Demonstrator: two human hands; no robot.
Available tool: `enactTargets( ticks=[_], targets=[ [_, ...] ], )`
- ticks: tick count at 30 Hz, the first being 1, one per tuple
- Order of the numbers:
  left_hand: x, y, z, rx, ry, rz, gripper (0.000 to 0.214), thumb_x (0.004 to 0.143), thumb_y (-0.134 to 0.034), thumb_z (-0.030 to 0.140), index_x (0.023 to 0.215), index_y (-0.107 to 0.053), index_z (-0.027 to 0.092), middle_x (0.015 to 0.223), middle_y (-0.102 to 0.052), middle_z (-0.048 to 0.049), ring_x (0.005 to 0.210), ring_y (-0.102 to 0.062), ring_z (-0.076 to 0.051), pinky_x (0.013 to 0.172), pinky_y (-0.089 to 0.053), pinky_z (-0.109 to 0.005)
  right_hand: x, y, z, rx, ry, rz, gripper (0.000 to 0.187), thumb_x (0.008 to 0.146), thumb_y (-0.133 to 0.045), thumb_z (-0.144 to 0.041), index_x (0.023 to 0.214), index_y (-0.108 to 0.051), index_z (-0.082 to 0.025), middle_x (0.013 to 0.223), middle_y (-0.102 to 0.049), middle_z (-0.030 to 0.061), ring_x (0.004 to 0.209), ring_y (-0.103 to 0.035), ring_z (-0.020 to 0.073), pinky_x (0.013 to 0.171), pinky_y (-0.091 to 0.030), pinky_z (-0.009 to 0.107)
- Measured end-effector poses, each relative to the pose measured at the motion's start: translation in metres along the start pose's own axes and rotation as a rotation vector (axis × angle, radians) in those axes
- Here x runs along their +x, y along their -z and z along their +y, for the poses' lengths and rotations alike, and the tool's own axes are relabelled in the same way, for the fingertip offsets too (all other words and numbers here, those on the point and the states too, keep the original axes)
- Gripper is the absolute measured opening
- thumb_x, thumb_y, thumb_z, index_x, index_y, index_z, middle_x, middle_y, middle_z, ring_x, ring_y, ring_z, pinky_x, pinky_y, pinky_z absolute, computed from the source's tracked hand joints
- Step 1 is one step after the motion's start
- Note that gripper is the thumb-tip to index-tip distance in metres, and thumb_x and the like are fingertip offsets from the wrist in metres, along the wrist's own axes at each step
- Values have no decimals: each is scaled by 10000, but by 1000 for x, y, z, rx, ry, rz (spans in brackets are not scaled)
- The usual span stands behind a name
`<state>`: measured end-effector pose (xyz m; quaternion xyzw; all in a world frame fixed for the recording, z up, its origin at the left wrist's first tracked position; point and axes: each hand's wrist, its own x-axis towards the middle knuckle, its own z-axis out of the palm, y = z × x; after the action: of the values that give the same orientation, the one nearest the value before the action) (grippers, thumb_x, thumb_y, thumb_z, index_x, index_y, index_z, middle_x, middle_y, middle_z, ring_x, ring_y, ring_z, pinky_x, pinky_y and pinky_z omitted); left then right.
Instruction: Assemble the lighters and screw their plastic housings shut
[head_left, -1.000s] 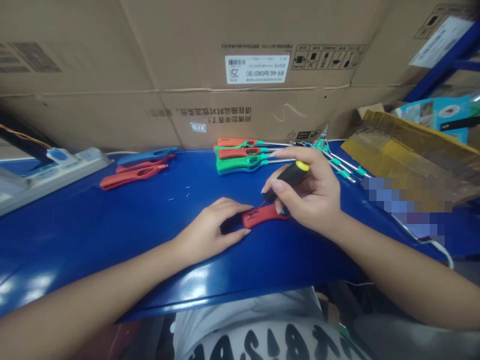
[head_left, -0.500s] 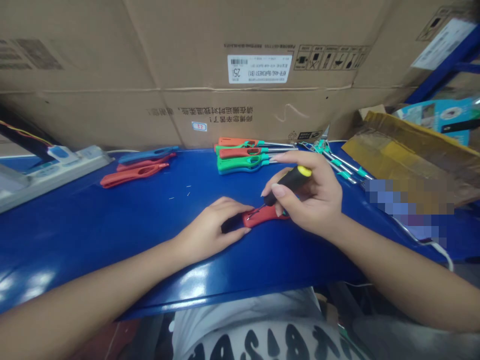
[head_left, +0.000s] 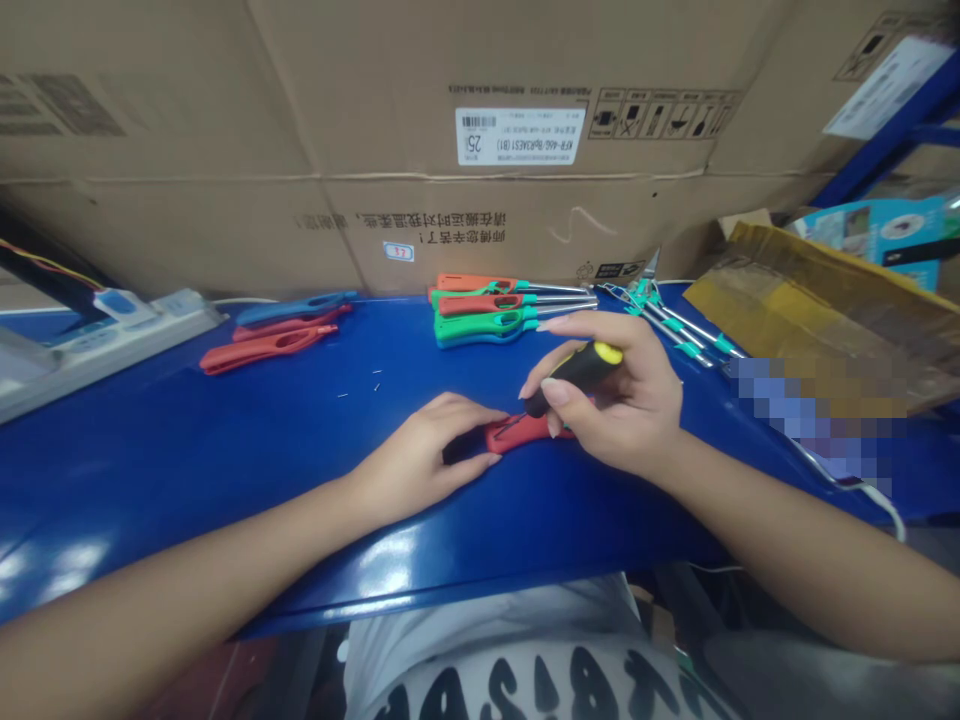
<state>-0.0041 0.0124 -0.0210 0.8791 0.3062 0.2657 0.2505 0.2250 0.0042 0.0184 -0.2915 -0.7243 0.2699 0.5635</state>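
A red lighter with a long handle lies flat on the blue table in front of me. My left hand pinches its left end between thumb and fingers. In my right hand is a black and yellow screwdriver, gripped by its handle and tilted. Its thin shaft slants down to the left, the tip at the lighter's left end. The right hand covers the right end of the lighter. Whether a screw sits under the tip is too small to tell.
Assembled lighters in green, red and orange lie at the back. Red and blue handle shells rest at left by a power strip. Small pins lie near my left hand. Metal lighter tubes and yellow-taped cardboard are at right.
The screwdriver's handle has dipped slightly and tilted a little flatter, my right hand shifting with it. My left hand and the red lighter stay in place.
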Motion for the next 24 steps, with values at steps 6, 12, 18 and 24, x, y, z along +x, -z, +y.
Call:
enactTargets(
  ticks=[6, 12, 18, 24],
  targets=[
    [1, -1, -1, -1, -5, -3, 367, 935, -676, 264, 1294, -622, 221, 1212, -704, -64, 1130, -614, -221, 1007, -504, -390, 0, 0, 0, -33, -5, -7, 359, 882, -725, -281, 1220, -605, -284, 929, -720, 34, 747, -726, 185, 587, -605, 309],
    [-1, -1, -2, 12, -21, -2, 356, 944, -668, 267, 1294, -620, 218, 1223, -703, -57, 1147, -611, -213, 1026, -494, -379, 1, -2, 4, -28, -12, 6, 346, 898, -709, -291, 1225, -597, -280, 969, -697, 32, 736, -695, 153, 624, -596, 288],
    [1, -3, -2, 13, -54, -10, 404, 931, -690, 291, 1309, -600, 181, 1238, -692, -86, 1159, -620, -225, 1027, -497, -390, 9, 2, 4, 18, 5, -161, 386, 949, -634, -300, 1314, -515, -255, 957, -673, 26, 708, -661, 123, 620, -580, 244],
    [5, -4, 7, 29, 1, -37, 314, 943, -662, 241, 1250, -616, 189, 1185, -710, -66, 1106, -635, -219, 988, -510, -385, 29, 8, -2, -111, 7, -387, 515, 986, -557, -282, 1471, -383, -273, 1076, -681, 36, 733, -675, 127, 671, -587, 257]
  ],
)
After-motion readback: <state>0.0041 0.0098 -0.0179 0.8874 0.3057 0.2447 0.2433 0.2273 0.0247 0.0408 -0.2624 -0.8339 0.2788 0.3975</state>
